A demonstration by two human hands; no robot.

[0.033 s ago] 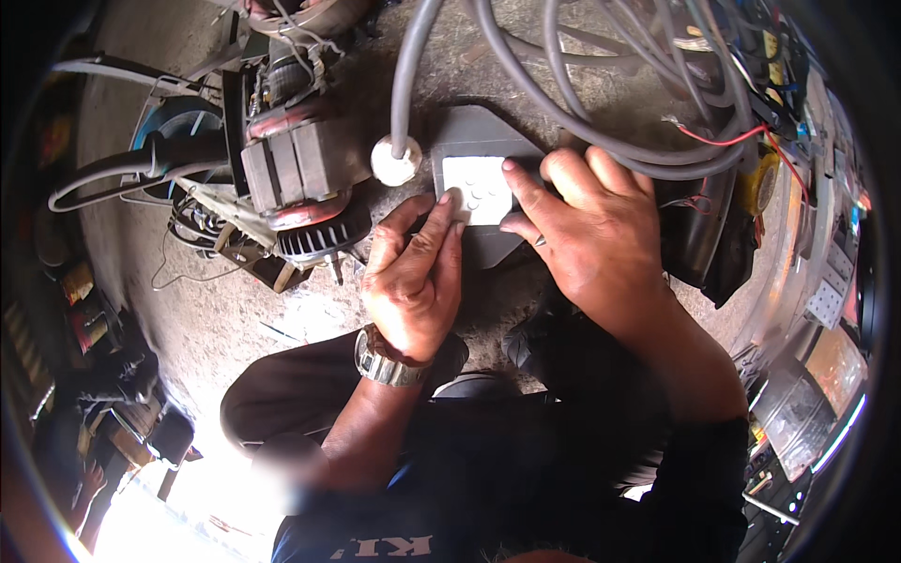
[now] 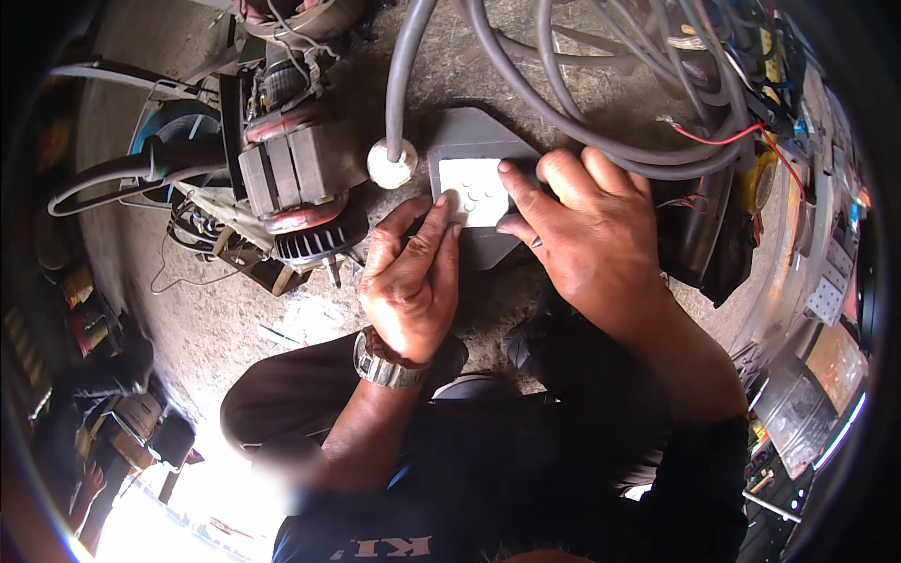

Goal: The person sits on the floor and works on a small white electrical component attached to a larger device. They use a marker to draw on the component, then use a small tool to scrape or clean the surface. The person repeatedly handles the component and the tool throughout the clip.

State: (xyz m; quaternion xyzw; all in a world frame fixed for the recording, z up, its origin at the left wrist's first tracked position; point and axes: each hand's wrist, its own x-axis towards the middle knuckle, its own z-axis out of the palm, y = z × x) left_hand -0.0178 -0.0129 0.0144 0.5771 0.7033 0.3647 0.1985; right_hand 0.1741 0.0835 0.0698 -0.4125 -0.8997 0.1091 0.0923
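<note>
A white square piece with several round marks or holes lies flat on a dark grey angular plate. At its lower left corner, my left hand presses with bent fingertips and thumb; a metal watch is on that wrist. My right hand steadies the opposite side, index fingertip on the right edge and thumb by the lower right corner. Its other fingers are curled. The tip of a slim pointed tool shows below the right thumb; the rest is hidden by the hand.
Left of the plate stands a motor-like machine with a finned body. A thick grey cable ends in a round white piece beside the plate. Coiled grey cables and a red wire lie at the upper right.
</note>
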